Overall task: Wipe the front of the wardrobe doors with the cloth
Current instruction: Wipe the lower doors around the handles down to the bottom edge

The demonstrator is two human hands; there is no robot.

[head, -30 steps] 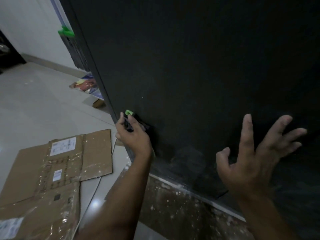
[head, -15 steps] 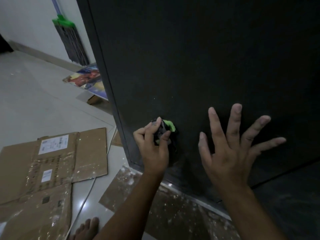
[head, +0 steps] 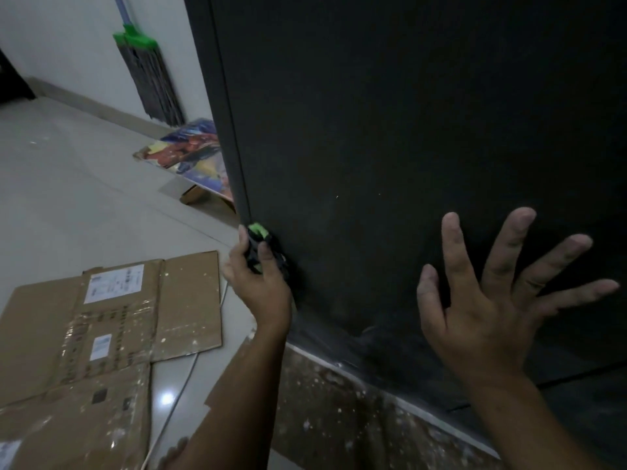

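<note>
Left hand (head: 261, 286) squeezing dark and green cloth (head: 257, 231) against low edge of black wardrobe door (head: 390, 130), right hand (head: 481, 317) right of it, fingers spread wide, flat cardboard box (head: 112, 320) left of the grip

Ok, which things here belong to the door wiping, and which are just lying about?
Job: wardrobe door; cloth, gripped by the left hand at its left edge; right hand, spread open by the door.
Lying about: flattened cardboard on the floor; broom leaning on the wall; colourful printed sheet beside the wardrobe.
</note>
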